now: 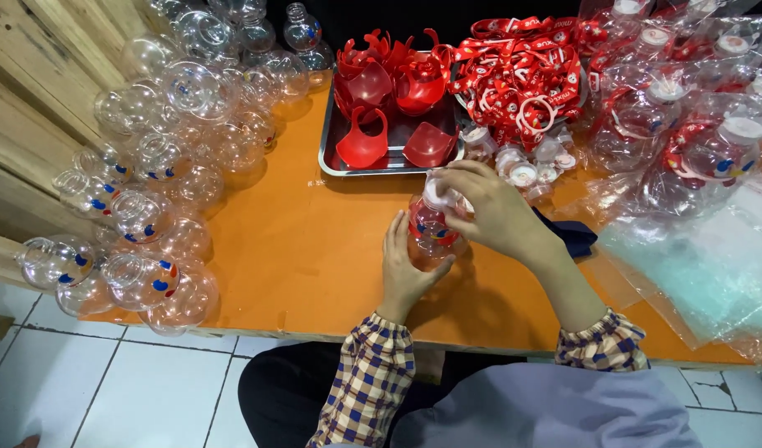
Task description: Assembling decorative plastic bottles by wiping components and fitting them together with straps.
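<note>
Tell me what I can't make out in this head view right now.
- Bottle: its cap and neck sit under the right hand; its lower side is behind the left hand.
- Bagged bottles: the pile is cut off by the right edge.
- Red strap pile: too tangled to count.

Orange table (315,249), red inserts (381,91) in grey tray (331,162), checked sleeves (373,373).

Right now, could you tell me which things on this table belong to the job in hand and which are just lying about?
In hand:
left hand steadying the clear bottle
right hand on its white cap

Lying about:
empty bottles
red pieces in the metal tray
red straps
loose caps
bagged bottles
</note>
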